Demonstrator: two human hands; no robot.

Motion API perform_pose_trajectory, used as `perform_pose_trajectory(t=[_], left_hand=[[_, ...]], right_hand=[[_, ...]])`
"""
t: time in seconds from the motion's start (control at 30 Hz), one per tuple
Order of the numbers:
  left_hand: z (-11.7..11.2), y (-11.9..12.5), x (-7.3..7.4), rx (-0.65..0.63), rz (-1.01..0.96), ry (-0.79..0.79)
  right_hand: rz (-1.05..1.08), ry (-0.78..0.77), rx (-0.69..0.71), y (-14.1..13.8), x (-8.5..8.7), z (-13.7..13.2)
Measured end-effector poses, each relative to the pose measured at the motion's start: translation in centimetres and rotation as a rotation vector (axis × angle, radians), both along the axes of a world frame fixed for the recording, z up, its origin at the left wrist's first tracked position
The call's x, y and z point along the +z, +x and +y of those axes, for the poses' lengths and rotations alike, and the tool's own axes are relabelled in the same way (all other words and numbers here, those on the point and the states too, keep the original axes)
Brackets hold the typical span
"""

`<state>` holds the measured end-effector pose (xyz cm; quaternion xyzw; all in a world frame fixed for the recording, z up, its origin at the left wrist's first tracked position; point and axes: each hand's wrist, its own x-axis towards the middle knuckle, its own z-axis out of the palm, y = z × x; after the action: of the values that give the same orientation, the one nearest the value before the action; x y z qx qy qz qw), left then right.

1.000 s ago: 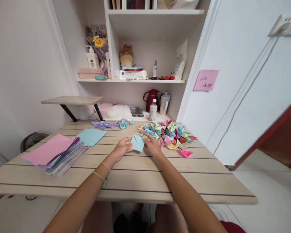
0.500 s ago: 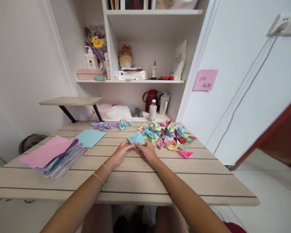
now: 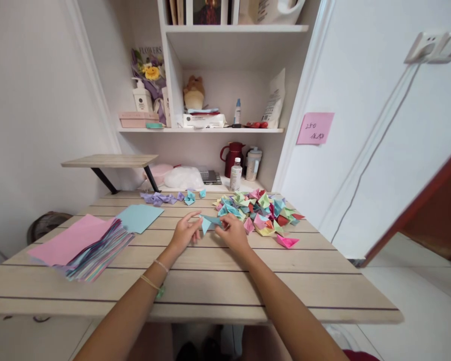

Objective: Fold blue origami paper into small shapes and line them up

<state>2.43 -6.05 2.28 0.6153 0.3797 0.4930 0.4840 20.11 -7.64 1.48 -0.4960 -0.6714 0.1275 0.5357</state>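
A small light-blue folded paper (image 3: 209, 222) is held between both my hands over the middle of the wooden table (image 3: 218, 286). My left hand (image 3: 184, 231) pinches its left side, fingers curled. Gripping the paper's right side is my right hand (image 3: 233, 232), closed around it. Just behind and to the right lies a pile of folded coloured paper pieces (image 3: 261, 210). At the left sits a stack of coloured paper sheets (image 3: 86, 244) with a pink sheet on top, and a loose light-blue sheet (image 3: 139, 218) beside it.
A row of purple and blue folded pieces (image 3: 169, 197) lies at the table's back. Behind it stand a red jug (image 3: 233, 156), a small bottle (image 3: 235, 174) and a plastic bag (image 3: 184, 176). Shelves with bottles and boxes rise above. A pink note (image 3: 314, 128) sticks to the right wall.
The blue paper was flat on the table, then lifted, and is now folded narrower between both hands. The hands have come closer together.
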Motion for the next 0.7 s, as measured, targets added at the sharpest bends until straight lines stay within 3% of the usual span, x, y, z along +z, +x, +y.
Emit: perform_pose_trajectory(t=[0.17, 0.4, 0.57, 0.7], left_hand=[[-0.01, 0.52, -0.46, -0.052, -0.082, -0.079], [0.02, 0.34, -0.15, -0.116, -0.290, -0.185], [-0.05, 0.24, -0.04, -0.088, -0.289, -0.140], [0.28, 0.10, -0.16, -0.046, -0.267, -0.102]], right_hand=[[-0.032, -0.005, -0.019, 0.16, 0.31, -0.29], [0.537, -0.333, 0.427, -0.11, 0.41, 0.02], [0.680, -0.315, 0.429, 0.00, 0.44, 0.35], [0.615, -0.292, 0.512, 0.29, 0.51, 0.25]])
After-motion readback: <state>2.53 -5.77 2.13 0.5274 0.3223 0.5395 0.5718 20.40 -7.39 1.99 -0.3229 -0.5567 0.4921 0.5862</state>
